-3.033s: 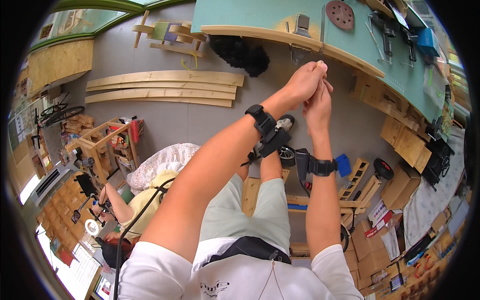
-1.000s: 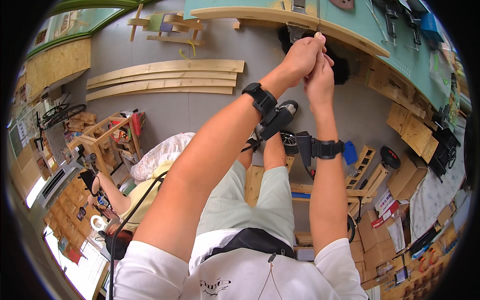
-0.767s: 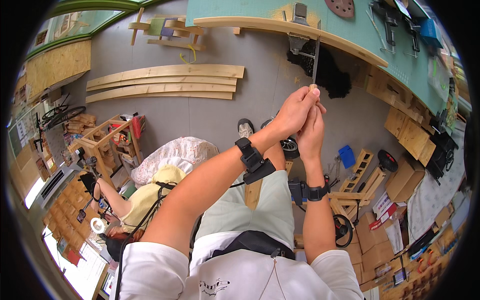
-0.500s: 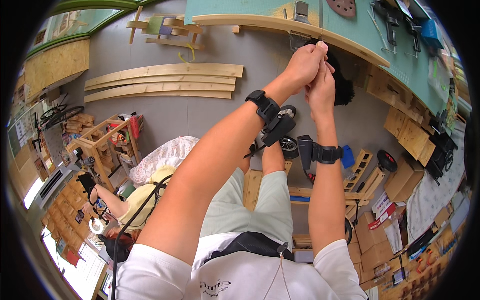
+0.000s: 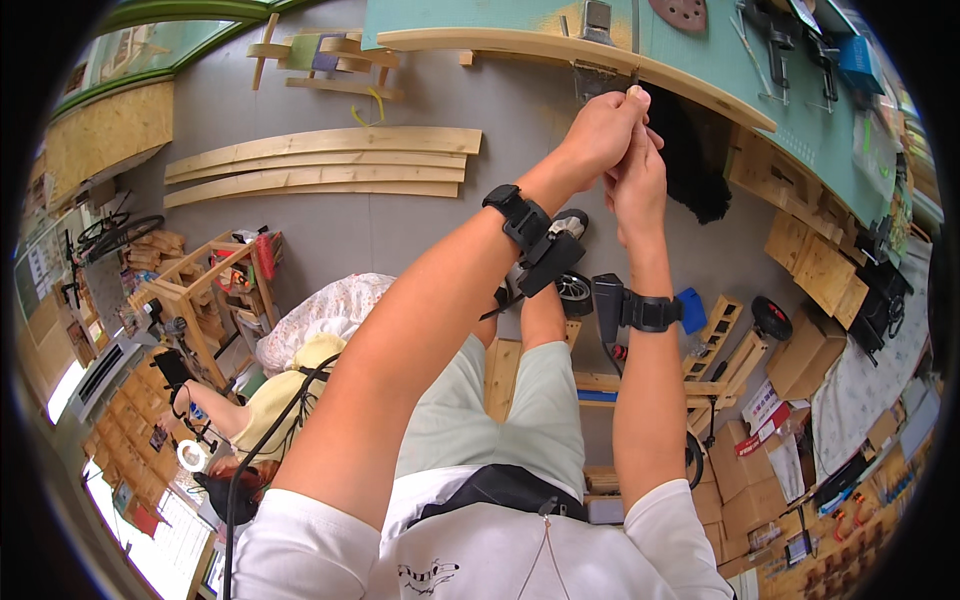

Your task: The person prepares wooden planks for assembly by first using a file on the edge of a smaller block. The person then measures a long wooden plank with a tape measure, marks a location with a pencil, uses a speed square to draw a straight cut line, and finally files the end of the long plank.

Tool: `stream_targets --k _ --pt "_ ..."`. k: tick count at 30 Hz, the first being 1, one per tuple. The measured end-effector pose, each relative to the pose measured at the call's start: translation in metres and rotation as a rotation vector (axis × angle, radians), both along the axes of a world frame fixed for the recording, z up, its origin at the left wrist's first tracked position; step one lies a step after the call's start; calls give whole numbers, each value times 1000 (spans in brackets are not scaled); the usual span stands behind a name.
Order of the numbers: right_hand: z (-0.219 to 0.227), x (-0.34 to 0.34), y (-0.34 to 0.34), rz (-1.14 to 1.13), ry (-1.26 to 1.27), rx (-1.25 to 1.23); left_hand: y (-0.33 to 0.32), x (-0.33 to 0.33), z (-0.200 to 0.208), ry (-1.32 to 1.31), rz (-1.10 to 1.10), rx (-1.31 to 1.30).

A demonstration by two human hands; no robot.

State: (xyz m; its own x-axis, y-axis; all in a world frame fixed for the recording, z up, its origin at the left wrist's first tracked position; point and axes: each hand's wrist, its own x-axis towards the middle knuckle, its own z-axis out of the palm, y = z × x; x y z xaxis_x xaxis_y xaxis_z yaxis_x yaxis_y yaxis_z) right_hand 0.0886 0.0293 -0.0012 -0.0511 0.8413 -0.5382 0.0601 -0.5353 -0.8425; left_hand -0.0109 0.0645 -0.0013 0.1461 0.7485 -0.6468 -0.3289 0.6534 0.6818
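Note:
Both my hands are together at the near edge of the green worktable (image 5: pixel 690 55). My left hand (image 5: pixel 600 130) is closed, with its thumb at the top, around a thin, dark rod-like tool (image 5: pixel 635 35) that reaches away across the wooden strip. My right hand (image 5: pixel 638 180) presses up against the left from the right side; its fingers are closed around the same place, and the tool's grip is hidden inside. The long, slightly curved wooden strip (image 5: pixel 480 40) lies along the table edge just beyond my fingertips. Sawdust and a metal block (image 5: pixel 597 20) are behind it.
A black furry shape (image 5: pixel 690 165) is under the table by my right hand. Several boards (image 5: pixel 320 155) lie on the floor at left, near a small wooden stand (image 5: pixel 330 55). Clamps (image 5: pixel 780 45) and a sanding disc (image 5: pixel 680 10) are on the table. Another person (image 5: pixel 285 405) is at lower left.
My joined hands have shifted slightly, still on the tool, and more of it shows beyond my fingertips. The black furry shape's lower end has moved right and down.

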Motion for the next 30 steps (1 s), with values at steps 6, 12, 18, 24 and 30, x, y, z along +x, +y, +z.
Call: stream_targets --k 6,12,18,24,30 --pt "9 8 -81 -143 6 2 -88 25 4 55 16 38" --pt "-1 3 -16 -43 54 23 -14 7 -9 26 15 84" --pt "-9 9 -47 -17 -28 30 -50 15 -11 60 -12 52" --pt "3 13 -68 -54 39 1 -63 20 -6 60 -26 70" --pt "-10 1 4 -11 23 -21 -2 3 -7 57 -34 19"
